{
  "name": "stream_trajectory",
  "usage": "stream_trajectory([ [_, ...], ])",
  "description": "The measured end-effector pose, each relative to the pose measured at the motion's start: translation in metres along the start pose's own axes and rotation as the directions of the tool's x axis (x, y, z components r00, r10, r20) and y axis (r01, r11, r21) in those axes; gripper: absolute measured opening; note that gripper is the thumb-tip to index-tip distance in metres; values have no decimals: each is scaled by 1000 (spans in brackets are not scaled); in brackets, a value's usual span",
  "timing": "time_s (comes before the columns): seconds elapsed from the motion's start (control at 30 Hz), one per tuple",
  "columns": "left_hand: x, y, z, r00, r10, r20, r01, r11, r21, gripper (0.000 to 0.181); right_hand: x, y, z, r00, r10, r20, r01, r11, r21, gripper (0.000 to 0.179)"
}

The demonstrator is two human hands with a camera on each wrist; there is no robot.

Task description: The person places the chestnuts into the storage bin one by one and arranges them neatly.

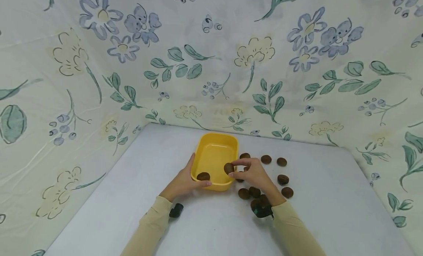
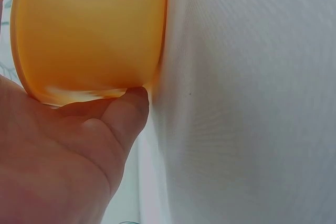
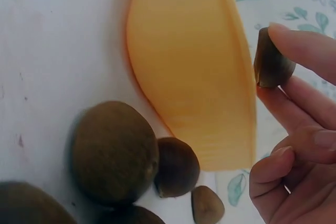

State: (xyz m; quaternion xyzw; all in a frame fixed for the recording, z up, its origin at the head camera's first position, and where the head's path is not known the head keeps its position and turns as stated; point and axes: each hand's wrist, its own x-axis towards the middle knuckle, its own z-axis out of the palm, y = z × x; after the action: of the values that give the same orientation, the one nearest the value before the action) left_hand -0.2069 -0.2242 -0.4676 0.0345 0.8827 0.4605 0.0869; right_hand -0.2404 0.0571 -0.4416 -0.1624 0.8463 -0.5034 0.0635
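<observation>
Delicately, the right hand point(image 1: 253, 173) pinches a chestnut point(image 1: 228, 168) over the yellow tray point(image 1: 214, 158) (left hand point(image 1: 182, 180) gripping its near corner).

head cam: i get even, mod. bright light, somewhat flat; can't tell the src. worktop point(image 1: 211, 226) reads pale grey, w/ soft shadows beside the sleeves point(image 1: 294, 226). pattern on the backdrop cloth point(image 1: 198, 32) is legible, tho small stuff is a bit soft. l wrist cam: dimmer & hazy on my end; tray point(image 2: 89, 24) glows orange, pale glare along its lower edge, fine ripple-like lines on the worktop. r wrist cam: cool, slightly washed-out; nearest nuts point(image 3: 115, 150) go dark & soft-edged, faint bluish shading hugs the biggest one, bottom-left one v. murky, fingers point(image 3: 307, 51) look smeared smooth.
</observation>
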Motion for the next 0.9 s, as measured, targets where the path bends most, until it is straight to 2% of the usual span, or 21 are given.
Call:
stream_trajectory([
  [0.17,-1,0,0,1000,1,-5,-1,1000,3,134,4,-1,8,999,-31,36,32,999,-7,39],
  [0.47,0,-1,0,1000,18,-3,-18,1000,-3,133,6,-4,18,999,42,30,-39,996,-84,39],
  [0.9,0,-1,0,1000,5,-4,-5,1000,-13,134,14,-17,26,994,54,90,-37,983,-180,30],
])
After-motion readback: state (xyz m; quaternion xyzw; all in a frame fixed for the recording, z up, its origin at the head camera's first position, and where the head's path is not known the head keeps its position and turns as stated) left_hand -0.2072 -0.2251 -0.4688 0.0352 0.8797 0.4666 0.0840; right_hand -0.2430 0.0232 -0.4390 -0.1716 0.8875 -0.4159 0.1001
